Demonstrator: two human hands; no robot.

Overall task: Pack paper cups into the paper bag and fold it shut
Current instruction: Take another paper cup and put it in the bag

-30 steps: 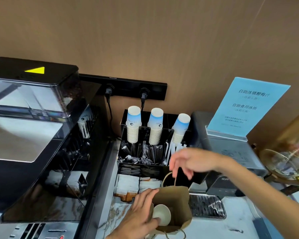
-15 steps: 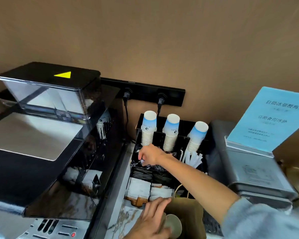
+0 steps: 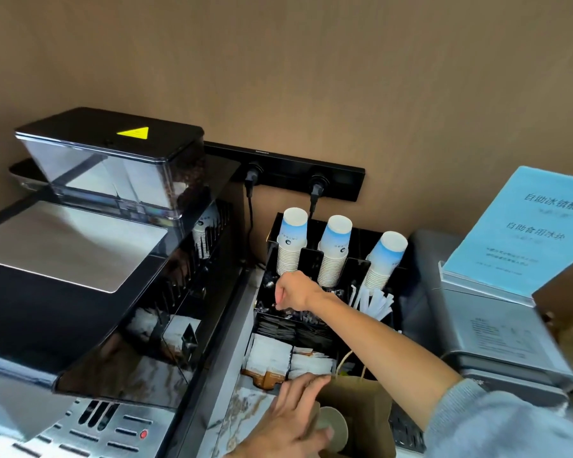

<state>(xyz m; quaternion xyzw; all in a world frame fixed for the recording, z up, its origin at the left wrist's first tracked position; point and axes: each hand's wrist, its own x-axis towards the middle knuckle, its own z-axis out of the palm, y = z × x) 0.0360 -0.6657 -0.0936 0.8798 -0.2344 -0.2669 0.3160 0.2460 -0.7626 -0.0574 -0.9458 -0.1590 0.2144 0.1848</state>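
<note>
Left hand (image 3: 291,421) grips a white paper cup (image 3: 333,431) at the brown paper bag (image 3: 361,411) mouth, cup long axis horizontal, base facing camera. Right hand (image 3: 295,290), fingers curled, reaches into the black plastic organiser (image 3: 315,328); grip contents cannot be determined.

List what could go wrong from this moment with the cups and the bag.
1. The right hand reaches into the black organizer just below the leftmost cup stack; a knock from the wrist might topple it.
2. The forearm crosses above the open paper bag, so pulling back low could snag its handle.
3. The left hand steadies a cup at the bag's mouth; letting go may drop it.
</note>
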